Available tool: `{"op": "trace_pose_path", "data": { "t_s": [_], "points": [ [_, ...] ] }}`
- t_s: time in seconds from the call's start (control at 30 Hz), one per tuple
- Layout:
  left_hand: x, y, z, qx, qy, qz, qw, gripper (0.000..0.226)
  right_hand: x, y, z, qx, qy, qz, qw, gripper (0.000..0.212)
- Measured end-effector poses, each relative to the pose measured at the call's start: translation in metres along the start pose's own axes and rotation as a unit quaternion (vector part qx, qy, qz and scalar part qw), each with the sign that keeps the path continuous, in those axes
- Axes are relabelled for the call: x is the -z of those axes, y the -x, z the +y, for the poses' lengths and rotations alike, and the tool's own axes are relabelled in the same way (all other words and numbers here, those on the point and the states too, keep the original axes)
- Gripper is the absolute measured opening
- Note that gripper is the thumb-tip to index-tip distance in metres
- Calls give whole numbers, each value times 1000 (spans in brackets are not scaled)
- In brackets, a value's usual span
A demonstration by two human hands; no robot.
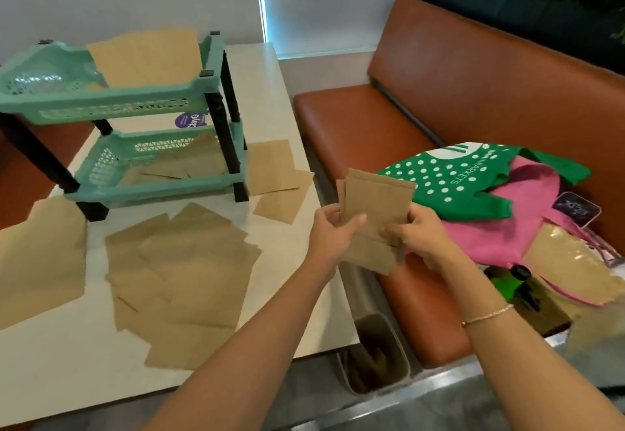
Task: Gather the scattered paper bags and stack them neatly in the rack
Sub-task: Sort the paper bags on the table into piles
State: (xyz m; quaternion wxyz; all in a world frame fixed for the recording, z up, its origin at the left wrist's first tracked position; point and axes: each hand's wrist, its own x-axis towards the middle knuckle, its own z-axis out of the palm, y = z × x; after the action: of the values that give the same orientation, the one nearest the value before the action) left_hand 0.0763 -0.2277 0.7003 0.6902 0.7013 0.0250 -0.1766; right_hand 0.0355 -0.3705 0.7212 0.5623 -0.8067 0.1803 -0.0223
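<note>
Gripping a small stack of flat brown paper bags, the left hand and right hand are clamping its sides, right of the white tabletop and teal two-tier plastic rack.

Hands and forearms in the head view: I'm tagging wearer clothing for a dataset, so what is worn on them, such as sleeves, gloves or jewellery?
Both forearms are bare, with no sleeve in view. The left hand wears no glove, and no ring or watch shows on it. The right hand is also ungloved; a thin, pale beaded-looking bracelet circles its wrist. No markings show.
</note>
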Motion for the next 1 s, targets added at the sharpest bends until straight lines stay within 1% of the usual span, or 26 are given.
{"op": "trace_pose_path", "data": {
  "t_s": [0.07, 0.13, 0.2, 0.27, 0.33, 0.4, 0.43, 0.5, 0.6, 0.7, 0.8, 0.9, 1.0],
  "points": [
    [-28, -2, -3, 6, -40, 39, 998, 57, 19, -8, 28, -21, 24, 14, 999, 33],
    [-52, -7, -8, -6, -59, 40, 997, 59, 27, -15, 59, -37, 79, 10, 996, 37],
    [-73, -11, -14, -14, -73, 36, 997, 52, 26, -20, 94, -49, 149, -3, 988, 34],
    [-89, -16, -22, -13, -93, 48, 994, 42, 20, -21, 128, -66, 215, -26, 974, 26],
    [-102, -19, -34, -1, -103, 68, 992, 30, 12, -18, 166, -88, 220, -44, 971, 16],
    [-111, -22, -45, 6, -115, 84, 990, 17, 5, -12, 198, -127, 181, -43, 974, 6],
    [-114, -25, -50, 6, -121, 91, 988, 13, 2, -11, 211, -151, 173, -42, 972, 9],
    [-117, -31, -57, 7, -124, 98, 987, 9, -4, -9, 234, -174, 198, -58, 963, 17],
    [-120, -41, -64, 0, -126, 112, 986, 9, -10, -12, 256, -180, 210, -85, 957, 17],
    [-122, -46, -73, 11, -127, 123, 984, 9, -15, -17, 266, -196, 210, -113, 951, 29],
    [-122, -46, -77, 25, -129, 124, 984, 10, -10, -27, 258, -190, 221, -121, 949, 25],
    [-120, -43, -66, 24, -117, 127, 985, 10, -2, -45, 237, -167, 209, -101, 958, 23],
    [-112, -38, -48, 6, -109, 128, 986, 10, 1, -64, 191, -118, 182, -60, 974, 20]
  ]
}}
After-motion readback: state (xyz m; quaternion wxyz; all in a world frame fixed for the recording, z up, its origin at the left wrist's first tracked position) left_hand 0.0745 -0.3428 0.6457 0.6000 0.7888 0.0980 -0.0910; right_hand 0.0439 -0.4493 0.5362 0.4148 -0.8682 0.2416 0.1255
